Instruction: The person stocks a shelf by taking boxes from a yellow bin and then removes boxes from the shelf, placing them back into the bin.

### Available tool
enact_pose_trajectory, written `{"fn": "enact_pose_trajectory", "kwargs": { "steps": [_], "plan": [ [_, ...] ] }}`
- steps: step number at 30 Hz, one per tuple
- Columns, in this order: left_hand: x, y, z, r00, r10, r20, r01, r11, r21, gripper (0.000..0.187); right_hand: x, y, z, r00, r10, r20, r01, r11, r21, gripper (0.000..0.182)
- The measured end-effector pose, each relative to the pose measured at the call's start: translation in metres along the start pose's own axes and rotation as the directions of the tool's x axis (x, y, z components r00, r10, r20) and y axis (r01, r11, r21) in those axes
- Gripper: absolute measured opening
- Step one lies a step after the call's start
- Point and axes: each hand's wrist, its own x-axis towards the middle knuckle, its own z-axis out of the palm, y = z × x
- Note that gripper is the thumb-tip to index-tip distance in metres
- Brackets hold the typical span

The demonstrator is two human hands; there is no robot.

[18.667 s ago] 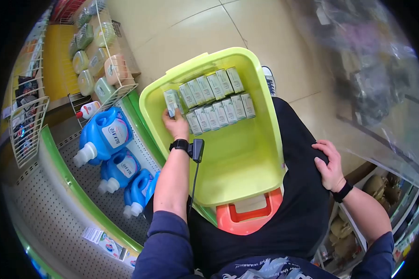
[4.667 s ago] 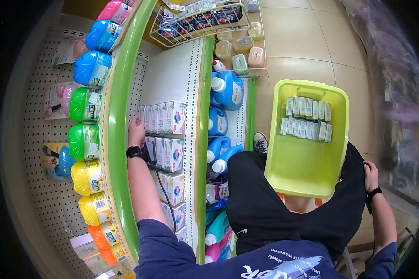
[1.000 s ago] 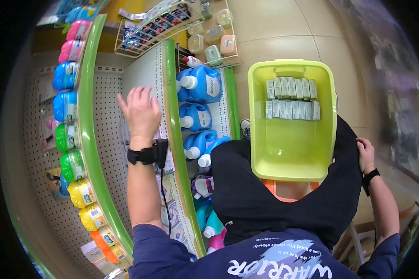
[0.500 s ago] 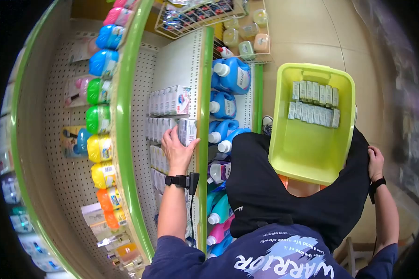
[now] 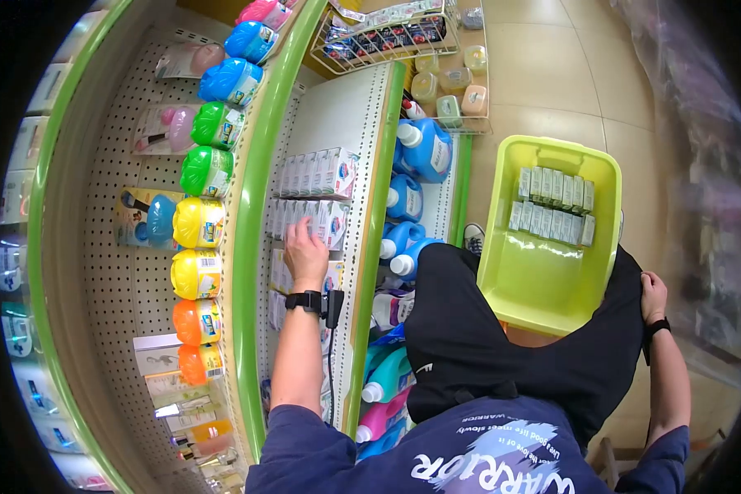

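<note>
The left hand [image 5: 305,251] has slid from the shelf's front edge onto the second row of white boxes [image 5: 309,221] on the shelf [image 5: 346,123]; its fingers lie spread on them, gripping nothing. The right hand [image 5: 652,296] stays loosely curled on the knee beside the green bin [image 5: 605,239].

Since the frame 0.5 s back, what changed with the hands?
The left hand slid from the front end of the row of white boxes further back along it, fingers now lying over the box tops; a grip can't be confirmed. The right hand stayed on the knee; the yellow-green bin kept its two rows of cartons.
</note>
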Motion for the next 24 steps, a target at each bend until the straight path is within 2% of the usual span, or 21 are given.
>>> {"fn": "enact_pose_trajectory", "kwargs": {
  "steps": [2,4,5,7,11,17,24],
  "plan": [
    [0.003,-0.005,0.003,1.0,-0.005,0.007,0.005,1.0,0.003,0.031,-0.001,-0.002,0.0,1.0,0.01,0.002,-0.01,1.0,-0.007,0.037],
    [0.005,-0.002,0.003,0.988,0.131,-0.085,-0.134,0.99,-0.039,0.032,-0.002,-0.007,-0.002,1.0,0.022,0.001,-0.022,1.0,-0.003,0.037],
    [0.005,0.0,0.005,0.988,0.133,-0.083,-0.137,0.99,-0.038,0.032,-0.002,-0.009,-0.002,1.0,0.03,0.006,-0.03,1.0,-0.002,0.037],
    [0.007,0.018,0.003,0.97,0.241,-0.026,-0.243,0.968,-0.06,0.036,-0.001,-0.006,0.0,1.0,0.016,0.006,-0.016,1.0,-0.014,0.037],
    [0.012,0.014,0.011,0.972,0.221,0.075,-0.22,0.975,-0.026,0.041,0.0,-0.004,-0.003,1.0,0.007,0.009,-0.007,0.999,-0.043,0.038],
    [0.013,0.011,0.008,0.97,0.218,0.104,-0.209,0.973,-0.096,0.038,-0.001,-0.009,-0.003,1.0,0.013,0.011,-0.013,1.0,-0.019,0.038],
    [0.015,0.013,0.007,0.97,0.22,0.104,-0.211,0.973,-0.091,0.037,-0.003,-0.009,-0.002,1.0,0.029,-0.008,-0.029,0.999,-0.013,0.038]
  ]
}}
